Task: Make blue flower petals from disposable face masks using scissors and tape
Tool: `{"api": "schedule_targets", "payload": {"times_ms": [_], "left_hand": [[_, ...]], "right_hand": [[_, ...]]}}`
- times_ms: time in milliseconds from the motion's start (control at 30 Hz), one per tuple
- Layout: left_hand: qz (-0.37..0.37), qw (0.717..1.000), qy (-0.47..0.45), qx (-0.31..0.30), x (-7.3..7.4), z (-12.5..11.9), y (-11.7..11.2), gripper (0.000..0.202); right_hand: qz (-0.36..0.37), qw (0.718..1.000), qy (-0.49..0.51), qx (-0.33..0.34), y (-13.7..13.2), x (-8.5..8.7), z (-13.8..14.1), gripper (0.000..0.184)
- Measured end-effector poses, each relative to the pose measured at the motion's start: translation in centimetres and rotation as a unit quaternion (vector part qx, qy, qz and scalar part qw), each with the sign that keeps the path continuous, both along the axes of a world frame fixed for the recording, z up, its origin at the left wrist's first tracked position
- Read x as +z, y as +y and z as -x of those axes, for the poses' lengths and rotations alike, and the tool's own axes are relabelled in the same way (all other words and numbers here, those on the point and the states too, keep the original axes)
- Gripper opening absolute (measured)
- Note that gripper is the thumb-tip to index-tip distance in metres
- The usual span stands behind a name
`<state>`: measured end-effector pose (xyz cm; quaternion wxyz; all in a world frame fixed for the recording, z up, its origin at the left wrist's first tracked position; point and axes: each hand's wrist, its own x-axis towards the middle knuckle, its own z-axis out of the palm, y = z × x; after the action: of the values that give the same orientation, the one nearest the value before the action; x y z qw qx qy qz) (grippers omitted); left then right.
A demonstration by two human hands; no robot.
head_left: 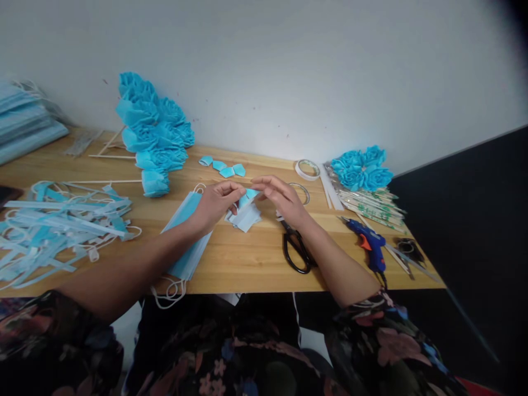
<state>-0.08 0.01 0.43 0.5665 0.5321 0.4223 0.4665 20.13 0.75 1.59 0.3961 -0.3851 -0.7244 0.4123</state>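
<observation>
My left hand [218, 202] pinches a small blue piece of mask fabric [248, 196] between thumb and fingers. Close on its other side is my right hand [284, 199], fingers stretched out over the piece's edge; whether they touch it is hard to make out. Below both hands lies a small stack of pale cut fabric pieces [246, 219]. Under my left forearm rests a blue face mask [187, 258] with white ear loops. Black-handled scissors [297, 253] lie beneath my right wrist, their blades partly hidden.
Blue fabric flowers [154, 129] on sticks stand at the back left, more flowers [363, 169] at the right. Cut strips [61, 231] heap at the left. Several petal pieces [223, 167], a tape roll [307, 169], and a blue glue gun [369, 242] lie on the wooden table [247, 269].
</observation>
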Motion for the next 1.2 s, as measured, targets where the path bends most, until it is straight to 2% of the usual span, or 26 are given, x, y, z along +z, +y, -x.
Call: {"api": "schedule_targets", "payload": {"times_ms": [67,133,233,367,667,900,1200], "left_hand": [[-0.005,1.0,0.008,0.003,0.0,0.0,0.0,0.02],[-0.011,1.0,0.017,0.005,-0.1,0.0,0.0,0.02],[-0.023,1.0,0.021,0.003,-0.2,-0.1,0.0,0.02],[-0.028,0.999,0.029,-0.006,-0.2,-0.2,0.0,0.019],[-0.037,0.999,0.034,-0.006,-0.4,-0.3,-0.1,0.02],[-0.02,0.999,0.038,-0.017,0.2,-0.3,-0.5,0.026],[0.003,0.998,0.054,-0.043,0.1,-0.4,-0.4,0.019]], "right_hand": [[0.03,0.999,0.011,-0.012,0.0,0.1,0.0,0.042],[0.043,0.999,-0.016,-0.021,0.0,0.1,0.2,0.045],[0.058,0.996,-0.063,-0.021,-0.1,0.1,0.5,0.04],[0.052,0.996,-0.071,-0.035,-0.1,-0.1,0.6,0.033],[0.079,0.993,-0.087,-0.007,-0.5,0.3,0.9,0.035],[0.039,0.996,-0.058,-0.056,0.0,-0.2,0.8,0.036],[0.016,0.995,-0.082,-0.062,-0.2,0.0,0.8,0.036]]}}
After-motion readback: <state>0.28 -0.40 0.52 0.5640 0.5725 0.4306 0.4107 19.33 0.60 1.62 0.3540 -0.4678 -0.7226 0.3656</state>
